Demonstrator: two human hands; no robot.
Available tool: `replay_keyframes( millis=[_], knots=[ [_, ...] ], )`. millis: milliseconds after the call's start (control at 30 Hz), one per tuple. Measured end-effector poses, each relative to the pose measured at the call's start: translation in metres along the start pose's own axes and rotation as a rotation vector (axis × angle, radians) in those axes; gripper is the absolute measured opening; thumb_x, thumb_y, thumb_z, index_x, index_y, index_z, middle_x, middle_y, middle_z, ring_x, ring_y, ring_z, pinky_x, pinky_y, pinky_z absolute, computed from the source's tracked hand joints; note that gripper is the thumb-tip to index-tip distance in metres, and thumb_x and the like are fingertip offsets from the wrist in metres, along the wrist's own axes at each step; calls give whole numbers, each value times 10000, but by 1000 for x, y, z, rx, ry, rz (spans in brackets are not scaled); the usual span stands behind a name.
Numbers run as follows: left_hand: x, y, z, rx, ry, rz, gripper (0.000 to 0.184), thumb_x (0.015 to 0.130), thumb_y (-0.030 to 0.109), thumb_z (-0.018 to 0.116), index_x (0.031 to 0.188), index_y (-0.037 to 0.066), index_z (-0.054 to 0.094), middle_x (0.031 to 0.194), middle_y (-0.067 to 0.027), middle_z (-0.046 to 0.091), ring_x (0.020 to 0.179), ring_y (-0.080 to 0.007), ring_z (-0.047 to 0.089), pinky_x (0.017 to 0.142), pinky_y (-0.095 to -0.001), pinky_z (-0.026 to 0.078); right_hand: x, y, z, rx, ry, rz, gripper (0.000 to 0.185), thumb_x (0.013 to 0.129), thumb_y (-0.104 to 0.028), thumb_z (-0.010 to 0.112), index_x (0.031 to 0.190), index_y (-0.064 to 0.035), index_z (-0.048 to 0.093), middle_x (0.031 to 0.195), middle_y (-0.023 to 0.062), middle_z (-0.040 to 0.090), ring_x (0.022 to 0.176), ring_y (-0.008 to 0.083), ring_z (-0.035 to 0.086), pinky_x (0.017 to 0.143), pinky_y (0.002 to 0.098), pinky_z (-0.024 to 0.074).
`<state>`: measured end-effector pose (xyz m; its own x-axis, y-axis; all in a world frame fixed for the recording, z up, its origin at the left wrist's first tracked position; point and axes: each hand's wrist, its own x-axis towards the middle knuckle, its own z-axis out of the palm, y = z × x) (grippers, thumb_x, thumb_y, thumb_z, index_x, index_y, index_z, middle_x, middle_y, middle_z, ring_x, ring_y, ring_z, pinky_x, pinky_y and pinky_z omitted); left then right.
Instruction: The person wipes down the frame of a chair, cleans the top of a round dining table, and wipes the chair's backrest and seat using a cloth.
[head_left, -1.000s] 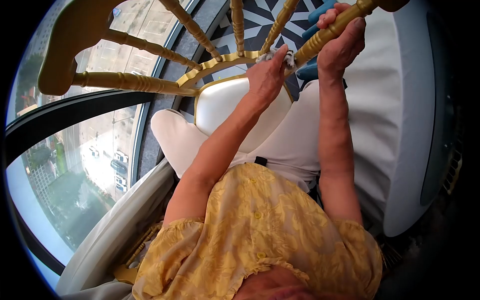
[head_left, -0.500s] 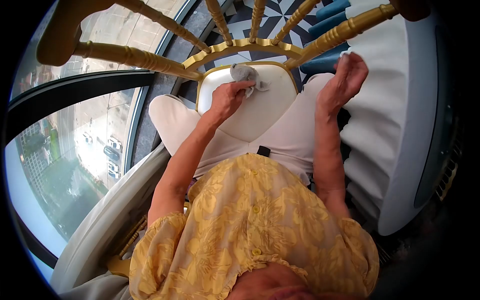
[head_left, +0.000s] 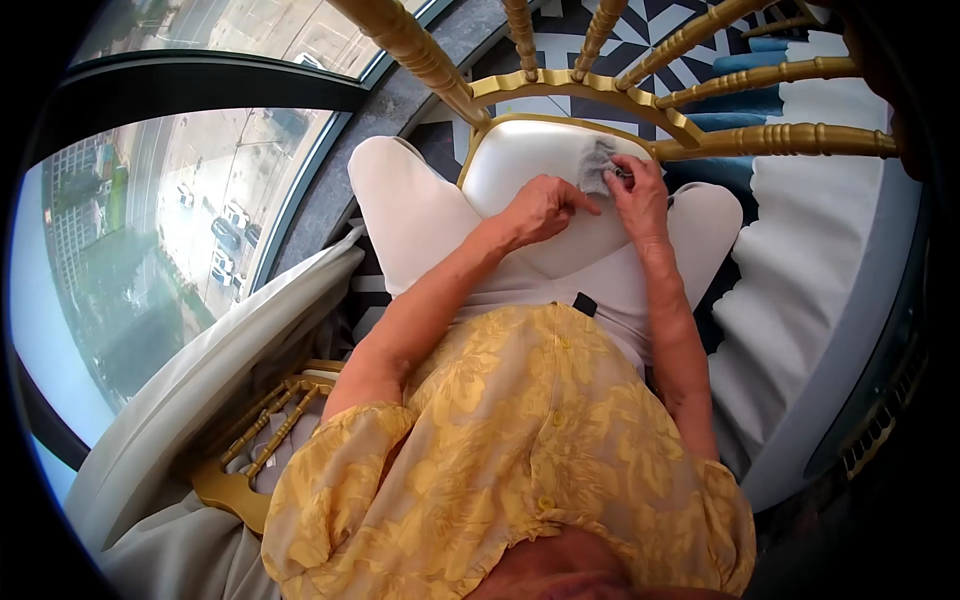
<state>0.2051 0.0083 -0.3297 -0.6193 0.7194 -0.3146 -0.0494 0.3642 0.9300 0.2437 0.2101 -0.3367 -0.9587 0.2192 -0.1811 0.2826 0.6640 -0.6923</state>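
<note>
A crumpled grey cloth (head_left: 597,166) is pinched in my right hand (head_left: 643,200), over the right part of the white chair seat (head_left: 520,155). My left hand (head_left: 548,210) is just left of it, above the front of the seat. Its index finger points toward the cloth while the other fingers curl loosely, and nothing shows in it. A gold rim edges the seat, and my knees are spread on both sides of it.
The gold chair back with turned spindles (head_left: 590,40) rises beyond the seat. On the left are a large window (head_left: 210,190) and a pale curtain (head_left: 230,300). White draped fabric (head_left: 790,250) hangs on the right. Another gold chair (head_left: 270,430) stands at lower left.
The cloth has passed from my left hand to my right, which came in from the right side. My left hand has drawn back from the cloth. The view has shifted.
</note>
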Motion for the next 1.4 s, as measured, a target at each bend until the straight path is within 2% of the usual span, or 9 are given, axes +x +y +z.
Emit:
replay_keyframes(
  millis=[133, 400, 667, 800, 933, 1067, 1233, 1300, 1400],
  knots=[
    [-34, 7, -22, 261, 63, -9, 328, 789, -44, 573, 1006, 118, 758, 978, -116, 725, 885, -309, 675, 798, -389, 531, 27, 6, 18, -353, 232, -116, 256, 884, -170, 671, 1103, -64, 591, 1042, 139, 539, 935, 325, 595, 779, 413, 525],
    [-75, 26, -91, 832, 132, -323, 224, 798, 81, 564, 879, 160, 758, 793, -99, 710, 770, -308, 672, 706, -427, 526, 31, -110, 144, -396, -167, -571, 148, 833, -130, 639, 969, -83, 605, 1008, 147, 533, 976, 321, 616, 721, 440, 567],
    [-55, 15, -96, 466, 699, -305, 201, 899, 146, 563, 1024, 131, 721, 832, -125, 702, 772, -292, 676, 730, -373, 510, 25, 13, 14, -352, 158, -241, 159, 899, -186, 633, 1018, -90, 589, 986, 157, 614, 842, 374, 658, 719, 457, 555],
    [-27, 10, -106, 140, 940, -196, 289, 871, 143, 618, 1144, 50, 593, 995, -121, 685, 900, -237, 659, 782, -374, 509, 2, 46, -25, -535, 55, 228, 178, 919, -180, 592, 1043, -68, 533, 1003, 175, 610, 867, 384, 644, 727, 487, 541],
    [-10, 50, -114, -134, 1055, 203, 562, 828, 53, 688, 1277, -15, 357, 1289, -187, 510, 1181, -240, 541, 987, -366, 478, -10, 3, 10, -333, 41, -112, 206, 883, -164, 623, 1039, -82, 516, 979, 155, 585, 852, 381, 647, 717, 475, 545],
    [2, 98, -134, -161, 1220, 525, 599, 859, 76, 702, 1305, -19, 313, 1169, -175, 611, 1043, -252, 643, 996, -373, 476, -10, -21, 48, -298, -1, -166, 180, 859, -155, 622, 995, -88, 525, 942, 139, 569, 806, 356, 668, 687, 475, 559],
    [11, 121, -156, -350, 1133, 576, 98, 877, 72, 679, 860, -16, 637, 575, -34, 546, 480, -102, 523, 486, -225, 435, -9, 0, 12, -163, 26, -106, 193, 835, -168, 641, 965, -61, 545, 911, 163, 608, 814, 397, 653, 697, 483, 544],
    [15, 122, -149, -386, 1166, 551, 86, 870, 63, 684, 875, -13, 643, 596, -33, 565, 488, -94, 529, 483, -220, 437, -6, 19, -16, 8, 54, 64, 167, 828, -168, 624, 922, -35, 591, 848, 204, 658, 791, 443, 633, 708, 476, 525],
    [13, 123, -151, -418, 1272, 478, 80, 860, 53, 689, 880, 4, 630, 625, -7, 563, 503, -76, 528, 467, -213, 420, -8, 58, -45, 751, 266, 435, 182, 928, -237, 572, 919, -55, 590, 730, 20, 587, 599, 89, 556, 451, 242, 426]
  ],
)
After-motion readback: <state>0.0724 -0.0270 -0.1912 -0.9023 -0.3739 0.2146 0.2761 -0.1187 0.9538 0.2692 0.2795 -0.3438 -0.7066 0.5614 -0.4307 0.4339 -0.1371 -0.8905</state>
